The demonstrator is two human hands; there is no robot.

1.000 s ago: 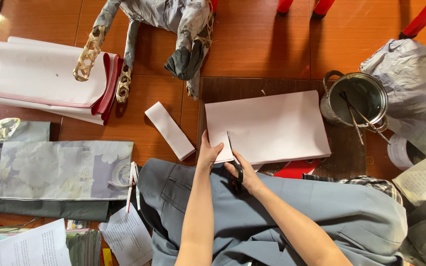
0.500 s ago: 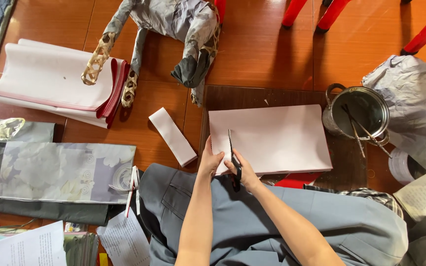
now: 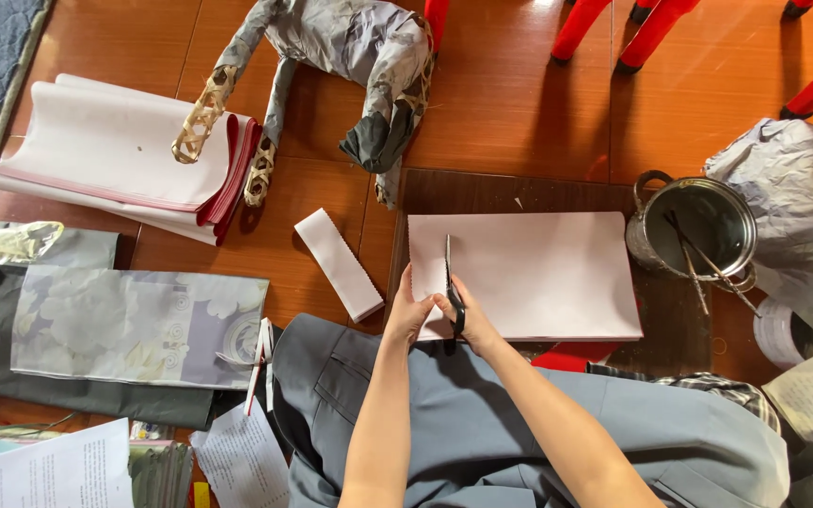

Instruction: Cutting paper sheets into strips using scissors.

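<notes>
The right hand is clenched around the handles of black scissors, blades pointing to 12 o'clock into the near edge of a pale pink paper stack (lying on a dark wooden board). At 9 o'clock of the blades, the left hand pinches the stack's left strip between its fingers. A cut strip lies on the floor at 10 o'clock of that hand.

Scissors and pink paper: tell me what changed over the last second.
The scissors in the right hand went from lying slanted at the near left corner to pointing straight up the pink paper, blades further in. The left hand stayed gripping the paper's left edge. The cut strip, pot and paper stacks lie as before.
</notes>
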